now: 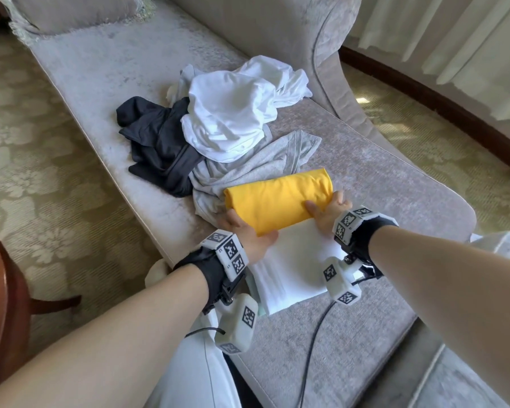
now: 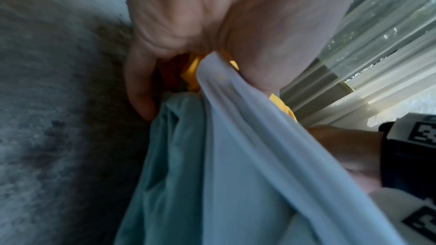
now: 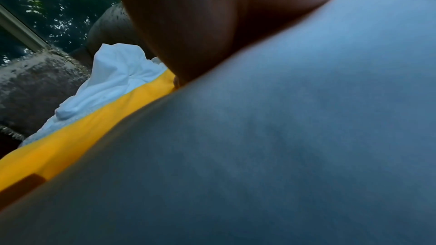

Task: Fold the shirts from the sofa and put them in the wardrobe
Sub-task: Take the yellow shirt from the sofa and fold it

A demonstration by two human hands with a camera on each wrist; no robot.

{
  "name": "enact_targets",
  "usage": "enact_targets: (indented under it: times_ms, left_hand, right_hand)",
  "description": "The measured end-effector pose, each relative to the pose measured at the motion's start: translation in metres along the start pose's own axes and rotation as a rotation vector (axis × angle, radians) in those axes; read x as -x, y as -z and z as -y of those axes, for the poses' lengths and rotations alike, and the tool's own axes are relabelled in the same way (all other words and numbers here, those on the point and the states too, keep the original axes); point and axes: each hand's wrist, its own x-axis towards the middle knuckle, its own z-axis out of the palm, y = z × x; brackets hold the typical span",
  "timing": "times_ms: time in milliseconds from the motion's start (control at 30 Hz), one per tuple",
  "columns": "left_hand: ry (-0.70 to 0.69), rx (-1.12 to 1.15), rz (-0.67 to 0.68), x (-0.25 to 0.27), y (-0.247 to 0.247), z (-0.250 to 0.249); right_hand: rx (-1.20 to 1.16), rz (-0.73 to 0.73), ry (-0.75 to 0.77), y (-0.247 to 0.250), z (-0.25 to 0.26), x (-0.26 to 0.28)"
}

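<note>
A folded yellow shirt (image 1: 280, 198) lies on top of a folded white shirt (image 1: 295, 269) at the sofa's near end. My left hand (image 1: 248, 234) grips the stack's left end, thumb on the yellow, fingers (image 2: 139, 90) curled underneath. In the left wrist view a teal folded shirt (image 2: 169, 156) shows under the white shirt (image 2: 247, 146), with a bit of the yellow shirt (image 2: 191, 70) above. My right hand (image 1: 327, 210) grips the right end, thumb pressed on the yellow. The right wrist view shows the right hand (image 3: 200, 16) on white cloth (image 3: 283, 137) beside the yellow shirt (image 3: 82, 131).
Unfolded clothes lie heaped further along the grey sofa (image 1: 336, 334): a crumpled white shirt (image 1: 233, 113), a black garment (image 1: 156, 142) and a grey shirt (image 1: 256, 166). A wooden chair (image 1: 0, 290) stands at the left, curtains (image 1: 454, 30) at the back right.
</note>
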Motion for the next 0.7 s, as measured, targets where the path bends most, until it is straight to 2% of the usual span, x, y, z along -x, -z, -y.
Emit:
enact_targets:
  times_ms: [167, 433, 700]
  left_hand:
    - [-0.074, -0.086, -0.063, 0.007, -0.007, -0.007]
    - [-0.172, -0.046, -0.117, 0.019, -0.01, -0.015]
    - [-0.012, 0.2, -0.115, 0.0, -0.01, 0.0]
  right_hand:
    - [0.036, 0.006, 0.004, 0.001, -0.008, -0.002]
    - [0.051, -0.008, -0.027, 0.011, -0.025, 0.005]
    - [-0.182, -0.017, -0.146, 0.018, -0.023, -0.004]
